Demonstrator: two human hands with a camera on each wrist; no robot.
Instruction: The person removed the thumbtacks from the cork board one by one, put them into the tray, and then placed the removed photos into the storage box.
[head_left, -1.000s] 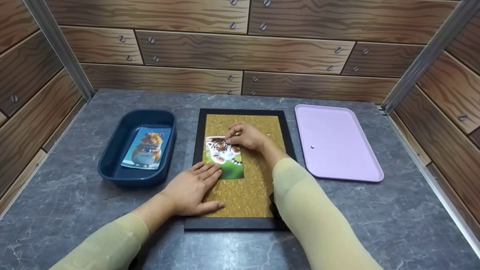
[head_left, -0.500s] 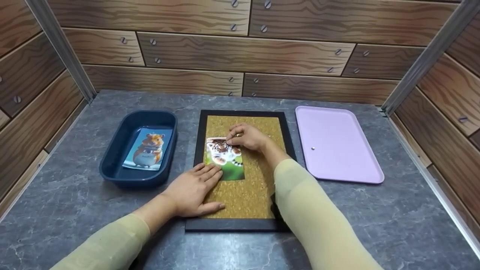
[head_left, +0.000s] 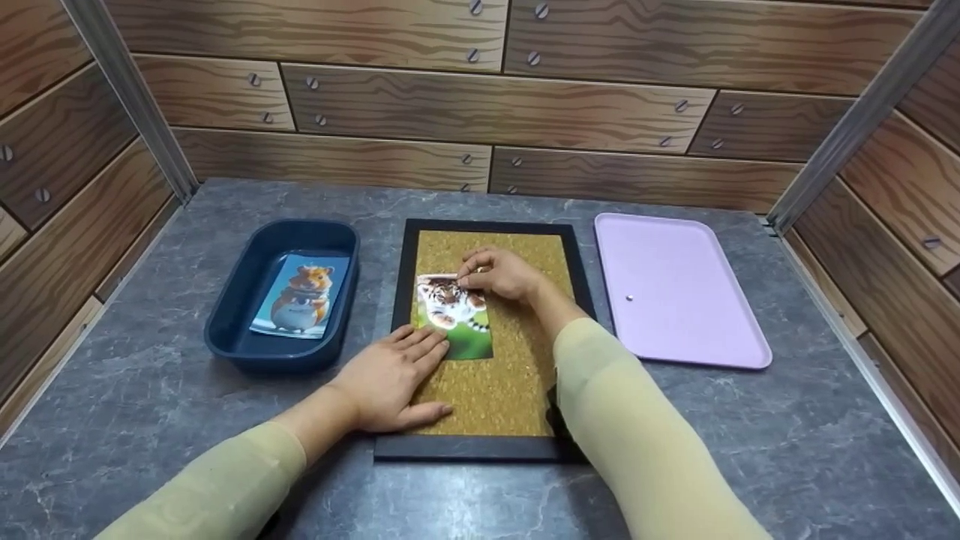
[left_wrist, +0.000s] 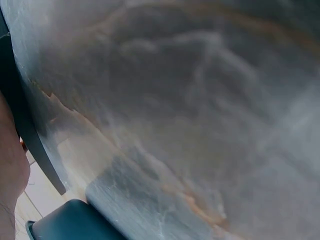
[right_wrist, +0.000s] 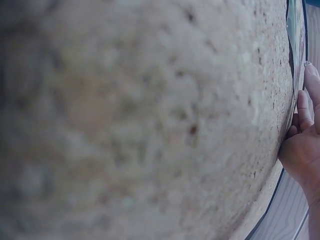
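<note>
A tiger picture card (head_left: 457,315) lies on the cork board (head_left: 480,397), which has a black frame. My left hand (head_left: 382,379) rests flat, its fingertips pressing the card's lower left corner and its thumb on the cork. At the card's top edge, my right hand (head_left: 501,274) has thumb and index finger together with the other fingers bent. A tiny silvery pin (right_wrist: 306,64) shows at its fingertip in the right wrist view, mostly hidden in the head view. The left wrist view catches only part of the left hand (left_wrist: 10,155) beside the board's dark frame.
A dark blue bin (head_left: 217,330) on the left holds a hamster picture card (head_left: 301,296). The lilac tray (head_left: 686,300) on the right bears one small silvery pin (head_left: 629,298). Wood-patterned walls (head_left: 480,97) close off the grey marbled table (head_left: 810,450) at the back and sides.
The head view shifts slightly, so everything appears a little further right. Both hands keep their places on the card and board.
</note>
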